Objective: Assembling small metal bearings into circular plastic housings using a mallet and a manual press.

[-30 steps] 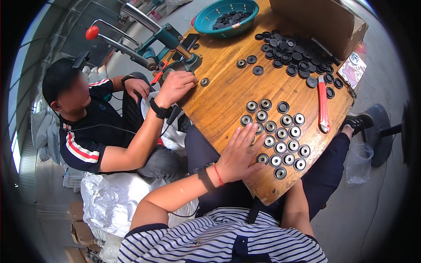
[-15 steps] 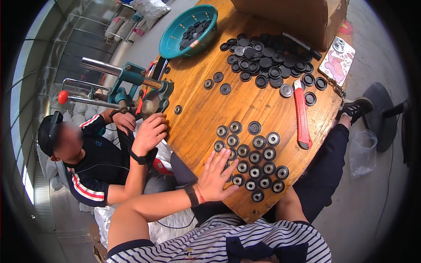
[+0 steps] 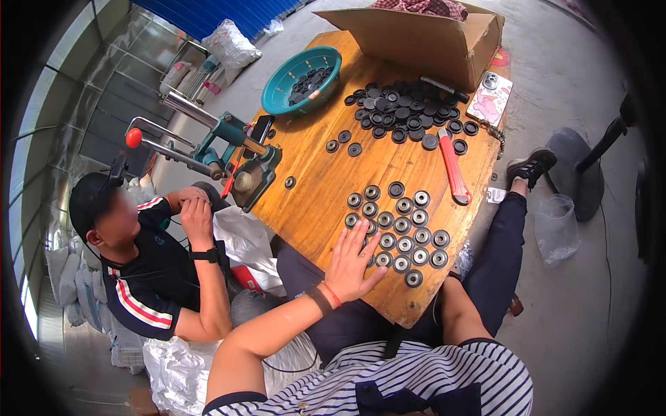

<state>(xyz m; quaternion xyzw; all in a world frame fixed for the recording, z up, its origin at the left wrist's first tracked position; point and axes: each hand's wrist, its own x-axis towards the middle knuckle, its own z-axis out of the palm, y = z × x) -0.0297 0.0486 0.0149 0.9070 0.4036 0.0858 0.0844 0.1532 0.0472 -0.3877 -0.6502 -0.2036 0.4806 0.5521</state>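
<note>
Round wooden table [image 3: 319, 201] in what looks like a workshop, with concrete floor all around. The left hand [image 3: 354, 267] lies flat on the near part of the table with its fingers spread, fingertips touching the near-left side of a laid-out group of black discs [image 3: 402, 232] with shiny centres. The right hand isn't in view, so I can't tell what it's doing.

My worry is that the group sits really close to the table's near edge. A careless sweep of that spread hand could knock the outer discs off onto the lap or floor, or scramble the rows.

My counts:
- about twenty discs in the near group
- four loose ones mid-table
- a far pile [image 3: 406, 111], too heaped to count
- one teal bowl [image 3: 277, 104] with more inside
- one red box cutter [image 3: 452, 170]
- one green hand press [image 3: 243, 163]
- one cardboard box [image 3: 423, 41]
- one other person [image 3: 152, 263], seated at the left
</note>
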